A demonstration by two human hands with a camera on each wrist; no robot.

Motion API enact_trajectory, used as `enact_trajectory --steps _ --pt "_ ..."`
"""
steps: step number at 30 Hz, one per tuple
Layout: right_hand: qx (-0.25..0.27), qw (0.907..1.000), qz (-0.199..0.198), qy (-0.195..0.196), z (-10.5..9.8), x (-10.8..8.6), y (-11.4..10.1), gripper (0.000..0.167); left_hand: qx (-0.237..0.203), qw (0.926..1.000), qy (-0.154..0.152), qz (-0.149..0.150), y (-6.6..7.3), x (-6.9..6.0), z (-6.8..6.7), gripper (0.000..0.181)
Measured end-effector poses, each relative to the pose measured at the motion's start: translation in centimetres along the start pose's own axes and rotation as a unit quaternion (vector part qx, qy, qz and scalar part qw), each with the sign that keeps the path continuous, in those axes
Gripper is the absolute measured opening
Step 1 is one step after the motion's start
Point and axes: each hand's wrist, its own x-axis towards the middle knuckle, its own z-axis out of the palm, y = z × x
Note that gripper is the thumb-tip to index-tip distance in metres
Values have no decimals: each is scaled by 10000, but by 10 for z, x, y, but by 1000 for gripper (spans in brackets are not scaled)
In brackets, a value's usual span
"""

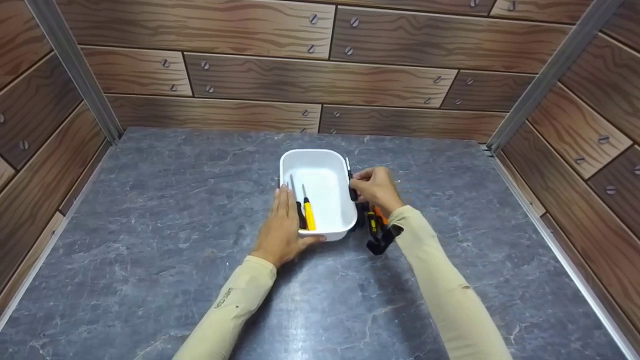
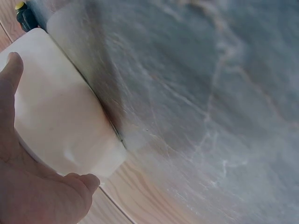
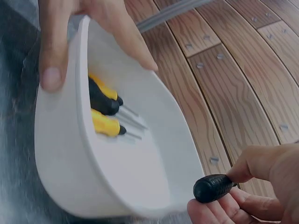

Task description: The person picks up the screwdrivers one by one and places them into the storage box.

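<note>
A white container (image 1: 327, 192) stands on the table. My left hand (image 1: 282, 227) rests on its near left corner, straight fingers along the left wall and thumb against the near wall. My right hand (image 1: 377, 187) pinches a black-handled screwdriver (image 3: 212, 187) beside the right rim, its shaft pointing away from me. Inside the container lie a yellow-handled screwdriver (image 1: 309, 215) and a black-handled screwdriver (image 1: 301, 216). Another yellow handle (image 3: 106, 87) shows in the right wrist view, partly hidden by the near wall.
Right of the container, under my right wrist, lie tools with yellow-and-black handles (image 1: 372, 221) and orange handles (image 1: 381, 216), partly covered. A black strap piece (image 1: 384, 241) hangs at my right wrist. Wood-patterned walls (image 1: 320, 80) enclose the grey marbled table (image 1: 165, 240).
</note>
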Motion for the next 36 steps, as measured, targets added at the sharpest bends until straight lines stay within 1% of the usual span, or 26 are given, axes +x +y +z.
enact_trajectory --steps 5,11,13,17,21,23,25,28,31,36 --pt "-351 9992 -177 -49 15 0 -8 24 -30 9999 103 107 -1 0 0 126" --pt "-446 9978 -364 -332 33 2 -9 19 -27 9997 156 164 -2 0 1 127" --pt "-630 9965 -389 -399 39 3 -8 17 -16 9998 143 166 -2 0 1 127" --pt "-1044 9923 -322 -583 47 2 -5 14 -21 9999 67 124 -3 1 1 126" --pt "-1259 9880 -166 -876 54 2 -2 14 -19 10000 -36 40 -3 2 1 127" --pt "-1470 9843 -150 -966 57 2 -2 13 4 10000 -58 26 -3 2 0 127" --pt "-1832 9779 -252 -971 61 2 -2 12 19 10000 -41 24 -3 3 0 127" --pt "-2461 9635 -467 -941 66 1 -1 14 -10 10000 -60 -7 -2 3 0 127" --pt "-2896 9513 -611 -867 71 1 1 15 -66 10000 -53 -10 -3 2 1 126" --pt "-3128 9443 -598 -824 78 0 4 14 -28 10000 -22 83 -3 1 -1 125"
